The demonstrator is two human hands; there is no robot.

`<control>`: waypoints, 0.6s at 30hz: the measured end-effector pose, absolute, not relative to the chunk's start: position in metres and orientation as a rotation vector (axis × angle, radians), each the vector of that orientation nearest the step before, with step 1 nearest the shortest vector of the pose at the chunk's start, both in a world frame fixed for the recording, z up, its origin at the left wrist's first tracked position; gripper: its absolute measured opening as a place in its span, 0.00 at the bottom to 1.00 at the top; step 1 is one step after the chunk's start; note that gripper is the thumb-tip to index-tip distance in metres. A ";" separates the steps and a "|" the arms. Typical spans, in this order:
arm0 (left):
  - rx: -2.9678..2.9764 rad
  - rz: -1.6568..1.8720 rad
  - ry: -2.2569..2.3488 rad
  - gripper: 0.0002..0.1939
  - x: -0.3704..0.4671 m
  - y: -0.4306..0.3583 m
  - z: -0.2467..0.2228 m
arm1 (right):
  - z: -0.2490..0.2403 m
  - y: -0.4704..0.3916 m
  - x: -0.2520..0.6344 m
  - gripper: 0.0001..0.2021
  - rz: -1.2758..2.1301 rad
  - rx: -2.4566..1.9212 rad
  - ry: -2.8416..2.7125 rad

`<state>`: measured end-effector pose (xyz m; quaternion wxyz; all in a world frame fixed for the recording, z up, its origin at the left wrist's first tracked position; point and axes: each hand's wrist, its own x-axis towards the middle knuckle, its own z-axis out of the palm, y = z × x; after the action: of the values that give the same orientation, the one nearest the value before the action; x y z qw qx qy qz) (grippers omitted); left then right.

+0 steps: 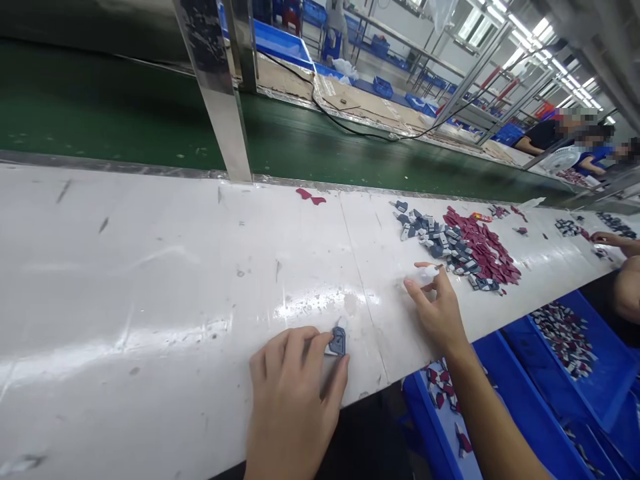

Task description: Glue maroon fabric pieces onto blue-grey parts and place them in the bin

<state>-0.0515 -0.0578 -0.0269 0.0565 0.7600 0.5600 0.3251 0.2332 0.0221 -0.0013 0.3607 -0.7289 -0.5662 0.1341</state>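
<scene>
My left hand rests low over the white worktable, with thumb and index finger closed on a small dark-grey and white plastic part. A pale tip sticks up from the part's far end. To the right, my right hand is raised above the table with its fingers curled around a small white object, whose exact kind I cannot make out. Just beyond that hand lies a heap of grey and white plastic parts. Against it spreads a pile of dark-red flat pieces.
Two dark-red pieces lie near the table's back edge. A green conveyor belt runs behind it, with a metal post in front. Blue bins of parts stand below at right. A co-worker's hand is at the far right.
</scene>
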 end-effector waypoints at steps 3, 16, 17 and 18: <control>2.291 0.995 1.700 0.08 -0.051 -0.059 -0.025 | 0.000 0.018 0.231 0.34 0.378 -1.900 -1.448; 2.127 1.024 1.736 0.07 -0.047 -0.063 -0.017 | 0.042 0.113 0.070 0.14 0.409 -1.598 -1.845; 2.120 1.021 1.736 0.07 -0.047 -0.063 -0.017 | 0.040 0.144 0.061 0.15 0.397 -1.638 -1.887; 2.109 1.020 1.737 0.07 -0.047 -0.064 -0.017 | 0.038 0.171 0.054 0.15 0.396 -1.661 -1.912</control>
<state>-0.0468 -0.0639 -0.0173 0.1122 0.7187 0.5917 0.3475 0.0539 0.1713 0.0384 0.2852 -0.6210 -0.7149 0.1481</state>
